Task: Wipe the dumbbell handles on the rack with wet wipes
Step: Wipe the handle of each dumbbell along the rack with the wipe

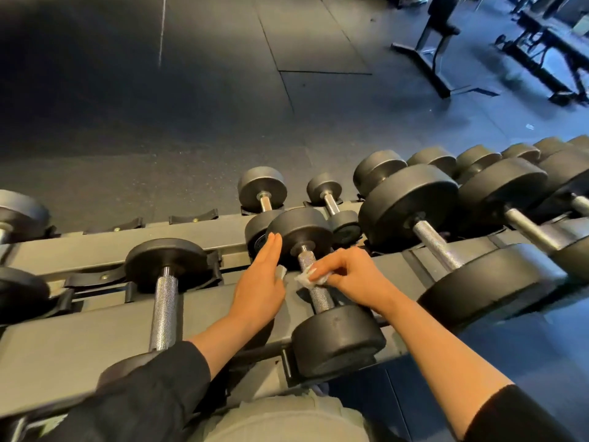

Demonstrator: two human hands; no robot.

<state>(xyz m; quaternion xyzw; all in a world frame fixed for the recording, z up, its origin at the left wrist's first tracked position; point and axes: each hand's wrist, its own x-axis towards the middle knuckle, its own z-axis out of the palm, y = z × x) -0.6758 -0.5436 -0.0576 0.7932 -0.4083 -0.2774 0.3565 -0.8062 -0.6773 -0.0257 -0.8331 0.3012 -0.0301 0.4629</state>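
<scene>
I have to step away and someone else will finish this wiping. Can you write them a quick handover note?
Right hand: pinches the wipe against the middle dumbbell's handle.
Left hand: fingers straight, beside that dumbbell's far weight; a bit of white shows at its palm.
Done: cannot tell which handles are clean.
Left: finish this handle, then the left neighbour's handle and the bigger dumbbells' handles to the right.

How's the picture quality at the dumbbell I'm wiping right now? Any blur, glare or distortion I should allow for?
Head view: the right hand, wet wipe and knurled handle are sharp and evenly lit; the left hand is sharp too, with a white scrap showing at its palm. The wide lens bows the rack, the upper left floor falls into shadow, and the far benches are blue-tinted and smeared.
</scene>
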